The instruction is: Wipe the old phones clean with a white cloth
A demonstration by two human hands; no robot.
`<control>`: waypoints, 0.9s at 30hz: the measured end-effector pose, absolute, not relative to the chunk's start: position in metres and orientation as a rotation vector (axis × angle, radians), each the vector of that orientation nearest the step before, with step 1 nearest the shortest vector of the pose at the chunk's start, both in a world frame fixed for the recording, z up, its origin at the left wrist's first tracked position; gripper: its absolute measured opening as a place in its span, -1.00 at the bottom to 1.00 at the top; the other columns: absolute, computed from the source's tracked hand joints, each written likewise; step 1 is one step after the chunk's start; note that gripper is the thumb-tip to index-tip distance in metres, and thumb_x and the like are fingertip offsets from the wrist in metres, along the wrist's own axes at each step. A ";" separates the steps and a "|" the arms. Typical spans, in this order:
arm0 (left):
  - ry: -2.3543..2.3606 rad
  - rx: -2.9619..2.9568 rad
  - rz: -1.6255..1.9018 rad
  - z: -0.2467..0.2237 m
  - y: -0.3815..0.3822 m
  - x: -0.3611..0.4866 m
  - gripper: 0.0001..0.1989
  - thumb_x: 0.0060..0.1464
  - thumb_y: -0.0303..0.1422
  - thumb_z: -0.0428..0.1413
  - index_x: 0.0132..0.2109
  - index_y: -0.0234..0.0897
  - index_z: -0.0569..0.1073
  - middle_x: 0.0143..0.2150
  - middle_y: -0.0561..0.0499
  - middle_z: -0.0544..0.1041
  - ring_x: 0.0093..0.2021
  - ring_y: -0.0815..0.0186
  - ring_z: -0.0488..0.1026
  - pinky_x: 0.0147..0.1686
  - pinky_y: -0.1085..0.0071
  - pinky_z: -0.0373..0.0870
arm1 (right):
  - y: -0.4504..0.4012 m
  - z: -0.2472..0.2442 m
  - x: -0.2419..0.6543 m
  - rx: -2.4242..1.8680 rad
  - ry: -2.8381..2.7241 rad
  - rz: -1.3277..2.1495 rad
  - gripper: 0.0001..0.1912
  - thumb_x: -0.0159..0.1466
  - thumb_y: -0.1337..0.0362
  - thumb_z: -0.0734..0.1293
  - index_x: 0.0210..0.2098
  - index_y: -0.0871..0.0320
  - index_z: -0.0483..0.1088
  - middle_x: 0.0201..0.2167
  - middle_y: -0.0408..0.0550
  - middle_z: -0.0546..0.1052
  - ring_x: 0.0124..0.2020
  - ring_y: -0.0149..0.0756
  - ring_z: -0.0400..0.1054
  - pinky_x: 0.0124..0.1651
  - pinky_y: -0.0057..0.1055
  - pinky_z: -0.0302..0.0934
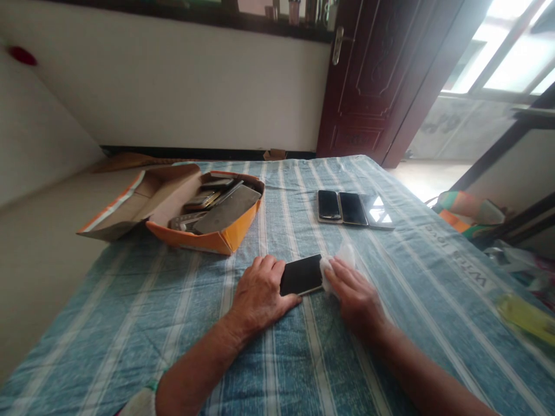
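A dark-screened smartphone [301, 275] with a light edge lies on the striped cloth, turned sideways. My left hand [262, 290] grips its left end, thumb along the near edge and fingers at the far side. My right hand [353, 292] presses a crumpled white tissue [346, 254] against the phone's right end. The fingers of that hand are bunched over the tissue, and part of it sticks out beyond them.
An orange cardboard box [240, 230] with its lid folded back holds several old phones at the left. Farther right, two dark phones [353, 208] lie beside a pale, shiny flat slab [376, 211]. A blue striped cloth [182, 323] covers the surface. Behind it stands a dark red door [368, 75].
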State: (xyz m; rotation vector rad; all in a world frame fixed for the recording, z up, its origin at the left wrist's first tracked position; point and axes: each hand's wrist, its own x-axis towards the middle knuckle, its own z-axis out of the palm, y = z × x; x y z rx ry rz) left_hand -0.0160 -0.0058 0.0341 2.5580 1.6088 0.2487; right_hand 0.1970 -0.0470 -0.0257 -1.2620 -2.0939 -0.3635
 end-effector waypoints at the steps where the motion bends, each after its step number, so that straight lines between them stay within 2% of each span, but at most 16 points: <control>1: 1.623 2.553 0.264 0.033 -0.006 -0.015 -0.59 -0.12 -0.11 0.26 -0.20 -0.28 0.42 -0.17 -0.11 0.44 -0.09 0.07 0.35 -0.08 0.21 0.33 | -0.049 -0.025 0.192 -1.206 -2.147 -0.338 -0.61 0.32 0.52 0.08 0.01 0.25 0.41 0.04 0.15 0.48 0.17 -0.11 0.28 0.10 -0.18 0.28; 8: 1.661 2.561 0.301 0.030 -0.007 -0.014 -0.57 -0.13 -0.08 0.27 -0.20 -0.27 0.43 -0.19 -0.10 0.44 -0.10 0.08 0.35 -0.08 0.20 0.33 | -0.043 -0.036 0.193 -1.366 -2.162 -0.341 -0.60 0.28 0.54 0.11 0.00 0.24 0.42 0.04 0.16 0.48 0.14 -0.05 0.31 0.05 -0.13 0.31; 15: 1.652 2.552 0.266 0.033 -0.006 -0.014 -0.56 -0.13 -0.08 0.28 -0.19 -0.29 0.43 -0.17 -0.11 0.44 -0.10 0.07 0.35 -0.08 0.21 0.33 | -0.027 -0.036 0.227 -1.639 -1.812 -0.256 -0.55 0.24 0.55 0.10 0.00 0.15 0.43 -0.01 0.08 0.52 0.07 -0.18 0.39 0.09 -0.22 0.31; 21: 1.663 2.568 0.276 0.032 -0.006 -0.014 -0.58 -0.13 -0.08 0.27 -0.21 -0.27 0.42 -0.18 -0.10 0.44 -0.10 0.08 0.35 -0.09 0.20 0.32 | -0.029 -0.033 0.221 -1.544 -1.830 -0.205 -0.51 0.26 0.52 0.08 0.06 0.05 0.40 0.00 -0.01 0.52 0.08 -0.24 0.37 0.13 -0.26 0.29; 27: 1.668 2.585 0.290 0.031 -0.006 -0.014 -0.59 -0.13 -0.09 0.27 -0.22 -0.27 0.42 -0.20 -0.10 0.45 -0.12 0.06 0.36 -0.11 0.19 0.33 | -0.037 -0.028 0.200 -1.327 -2.007 -0.197 -0.55 0.29 0.52 0.07 0.04 0.14 0.42 0.05 0.07 0.49 0.15 -0.21 0.30 0.13 -0.22 0.28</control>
